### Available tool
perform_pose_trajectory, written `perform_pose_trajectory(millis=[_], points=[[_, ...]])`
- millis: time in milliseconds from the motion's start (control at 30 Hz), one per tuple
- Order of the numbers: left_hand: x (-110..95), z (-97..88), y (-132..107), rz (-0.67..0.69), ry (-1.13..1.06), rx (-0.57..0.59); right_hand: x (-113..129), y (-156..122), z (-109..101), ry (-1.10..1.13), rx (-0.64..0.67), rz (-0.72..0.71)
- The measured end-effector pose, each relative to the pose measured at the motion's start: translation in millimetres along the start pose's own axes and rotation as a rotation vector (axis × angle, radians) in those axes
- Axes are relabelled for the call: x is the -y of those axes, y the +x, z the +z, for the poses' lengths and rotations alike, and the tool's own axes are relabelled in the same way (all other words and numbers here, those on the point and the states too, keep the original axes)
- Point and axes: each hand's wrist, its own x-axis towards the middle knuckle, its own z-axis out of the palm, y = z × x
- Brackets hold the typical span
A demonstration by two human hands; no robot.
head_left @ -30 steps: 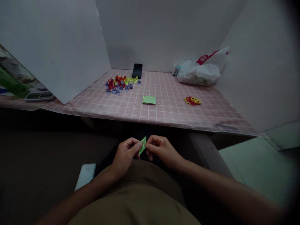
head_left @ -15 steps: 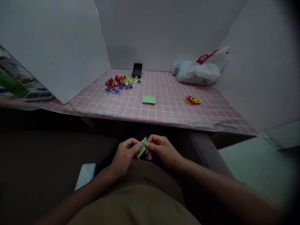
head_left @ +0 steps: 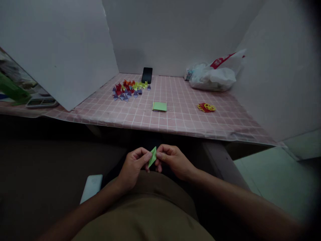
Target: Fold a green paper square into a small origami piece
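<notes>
While our left hand and right hand pinched the green paper near us, little had shifted (the right one crept slightly closer); the creasing was still under way.

Dim, uneven light is seen. The pink tabletop and white panels in the upper half are lit best, softly. The lower half is sunk in deep shadow, where the left hand, the right hand and the green paper pinched between them are rendered soft and grainy. The right edge and upper right corner are darkened by vignetting.
</notes>
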Motion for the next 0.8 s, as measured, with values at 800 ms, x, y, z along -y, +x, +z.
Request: perform_pose_trajectory(millis=[800], points=[[-3.4, 1.1, -0.6, 0.001, 0.079, 0.006, 2.4, -3.4, 3.6, -0.123, -0.037, -0.051]])
